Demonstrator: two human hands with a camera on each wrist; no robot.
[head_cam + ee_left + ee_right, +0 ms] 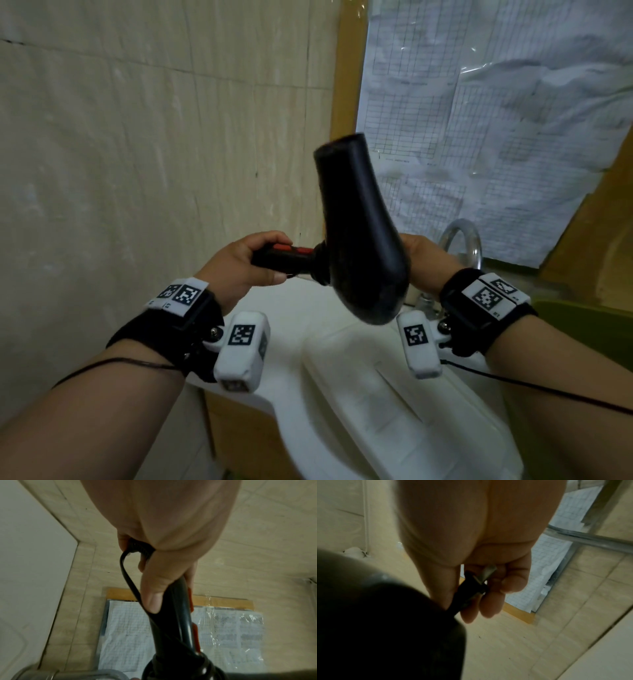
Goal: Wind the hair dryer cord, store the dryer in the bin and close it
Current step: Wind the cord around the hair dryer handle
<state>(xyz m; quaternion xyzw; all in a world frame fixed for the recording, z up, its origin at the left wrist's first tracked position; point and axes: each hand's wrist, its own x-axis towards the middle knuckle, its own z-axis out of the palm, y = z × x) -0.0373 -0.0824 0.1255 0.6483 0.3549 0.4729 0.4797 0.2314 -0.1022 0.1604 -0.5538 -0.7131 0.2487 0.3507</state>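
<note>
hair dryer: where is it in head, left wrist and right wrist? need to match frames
Head: hair dryer at centre, nozzle up, left hand gripping its handle.
Left wrist: handle and neck run from centre to bottom edge.
Right wrist: dark blurred body fills lower left.
Shared landmark: gridded paper sheets.

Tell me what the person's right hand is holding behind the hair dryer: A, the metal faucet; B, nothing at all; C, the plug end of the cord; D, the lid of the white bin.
C: in the right wrist view the right hand pinches the plug, its metal prongs showing between the fingers, while the left hand grips the hair dryer by its handle.
</note>
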